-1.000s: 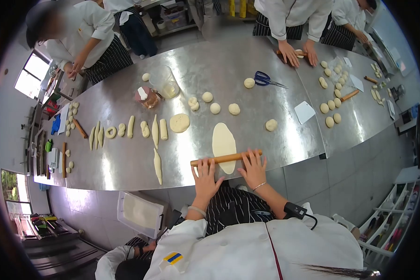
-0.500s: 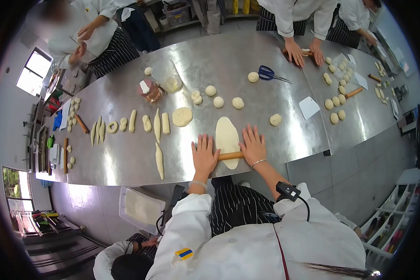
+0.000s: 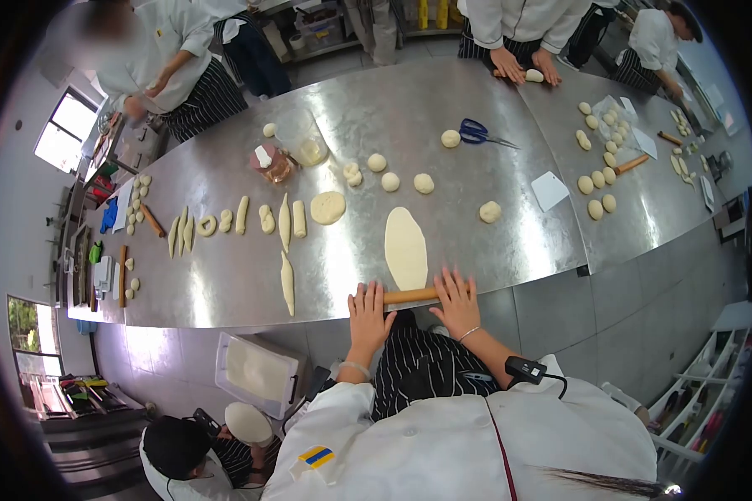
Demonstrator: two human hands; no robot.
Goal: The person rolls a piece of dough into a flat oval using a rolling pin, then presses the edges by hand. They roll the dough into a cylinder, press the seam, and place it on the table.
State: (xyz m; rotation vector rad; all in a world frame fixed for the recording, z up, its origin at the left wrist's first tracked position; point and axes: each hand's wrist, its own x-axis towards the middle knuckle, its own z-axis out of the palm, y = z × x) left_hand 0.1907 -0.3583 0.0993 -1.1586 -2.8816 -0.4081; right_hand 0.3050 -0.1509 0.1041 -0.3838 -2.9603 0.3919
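A wooden rolling pin (image 3: 411, 296) lies crosswise near the table's front edge, just below a long oval sheet of flattened dough (image 3: 406, 248). My left hand (image 3: 368, 311) rests at the pin's left end, fingers stretched forward and slightly apart. Over the right end lies my right hand (image 3: 457, 304), its fingers spread and a little blurred. Neither hand wraps around the pin. Left of the sheet sits a round flat dough piece (image 3: 328, 208) beside a short dough roll (image 3: 299, 219). A thin tapered dough strip (image 3: 287, 284) lies nearer the front edge.
Dough balls (image 3: 390, 182) and blue-handled scissors (image 3: 481, 134) lie farther back. A clear jug (image 3: 312, 149) stands by a jar (image 3: 272, 164). A white scraper (image 3: 550, 191) is at right. Co-workers stand across the table; another is low at left by a white bin (image 3: 257, 373).
Both my hands and the rolling pin have moved toward me, off the dough to the table's front edge. A co-worker at lower left now shows more, with a round pale object.
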